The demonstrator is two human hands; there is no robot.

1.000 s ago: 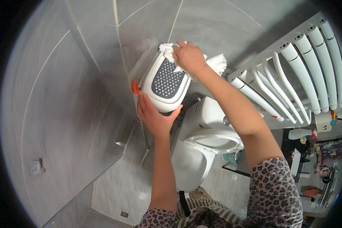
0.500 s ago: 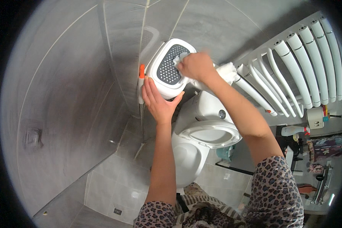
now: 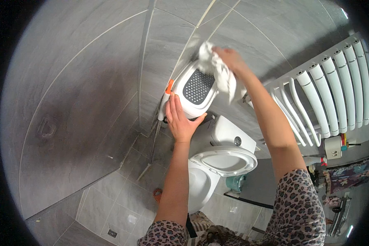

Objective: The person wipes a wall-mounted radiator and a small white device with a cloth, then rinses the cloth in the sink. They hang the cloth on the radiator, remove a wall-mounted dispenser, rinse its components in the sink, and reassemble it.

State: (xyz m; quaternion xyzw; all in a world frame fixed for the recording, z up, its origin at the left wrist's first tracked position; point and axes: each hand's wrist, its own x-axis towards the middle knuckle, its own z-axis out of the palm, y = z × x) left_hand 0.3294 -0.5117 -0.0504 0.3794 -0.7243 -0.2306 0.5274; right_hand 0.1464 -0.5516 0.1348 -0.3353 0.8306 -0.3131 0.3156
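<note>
My right fingers (image 3: 222,51), gripping a crumpled white cloth (image 3: 222,76), have shifted far, exposing the near grey perforated panel (image 3: 197,89); my left fingers (image 3: 174,107) hold the rounded white plastic box (image 3: 194,110).

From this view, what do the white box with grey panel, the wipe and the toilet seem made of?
White box: likely moulded plastic, smooth with rounded corners; its grey panel, probably matte plastic with a dotted pattern.
White wipe: soft fabric or paper, loosely folded and hanging limp; blur leaves which open.
Toilet: probably glazed ceramic, from its glossy white surface.
</note>
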